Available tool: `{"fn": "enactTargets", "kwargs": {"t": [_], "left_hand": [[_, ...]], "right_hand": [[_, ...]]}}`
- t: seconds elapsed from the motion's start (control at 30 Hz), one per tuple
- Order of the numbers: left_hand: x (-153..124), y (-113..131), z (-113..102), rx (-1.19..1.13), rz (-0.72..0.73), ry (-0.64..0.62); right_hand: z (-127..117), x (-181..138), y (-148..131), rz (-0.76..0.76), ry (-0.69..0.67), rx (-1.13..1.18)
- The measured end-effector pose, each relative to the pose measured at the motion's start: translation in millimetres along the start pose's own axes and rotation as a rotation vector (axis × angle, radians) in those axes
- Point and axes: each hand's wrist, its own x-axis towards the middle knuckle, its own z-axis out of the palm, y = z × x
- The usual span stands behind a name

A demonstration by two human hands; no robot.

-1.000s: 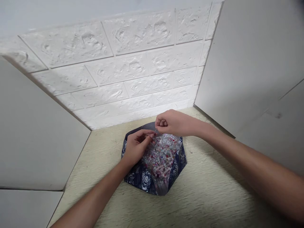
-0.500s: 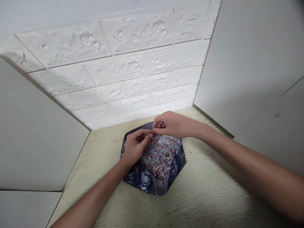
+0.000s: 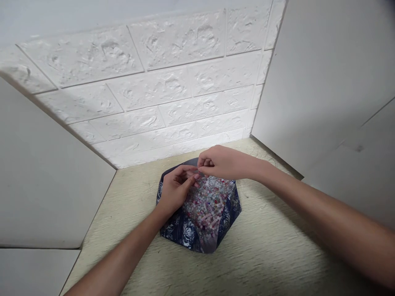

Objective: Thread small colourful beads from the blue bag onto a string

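Many small beads (image 3: 207,202), white, pink, red and clear, fill a dark blue cloth container (image 3: 188,235) with a white rose print. Over its far left side, my left hand (image 3: 175,190) is closed in a pinch, thumb against fingertips. My right hand (image 3: 219,161) comes in from the right above the far rim, fingers curled and thumb and forefinger pressed together. The two sets of fingertips almost meet just over the beads. Whatever they pinch is too small to make out.
The container rests on a pale, wood-grained surface (image 3: 262,242). Behind it rises a white brick-patterned wall (image 3: 173,82). Plain light panels stand at the left (image 3: 46,172) and the right (image 3: 324,82). A few fine hairs or threads lie right of the container.
Hardly anything differs. The fingertips of both hands have shifted very slightly while staying pinched close together; the container has stayed in place.
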Motion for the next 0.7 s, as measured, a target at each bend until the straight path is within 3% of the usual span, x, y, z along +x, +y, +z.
{"fn": "enactTargets", "kwargs": {"t": [0.33, 0.53, 0.7], "left_hand": [[-0.3, -0.6, -0.3, -0.029, 0.058, -0.065], [-0.8, -4.2, -0.8, 0.106, 0.106, 0.094], [0.8, 0.5, 1.0, -0.127, 0.110, 0.001]], "right_hand": [[2.2, 2.5, 5.3, -0.047, -0.061, -0.011], [-1.8, 0.8, 7.6, -0.011, 0.003, 0.023], [0.2, 1.4, 8.5, -0.018, -0.029, 0.076]]}}
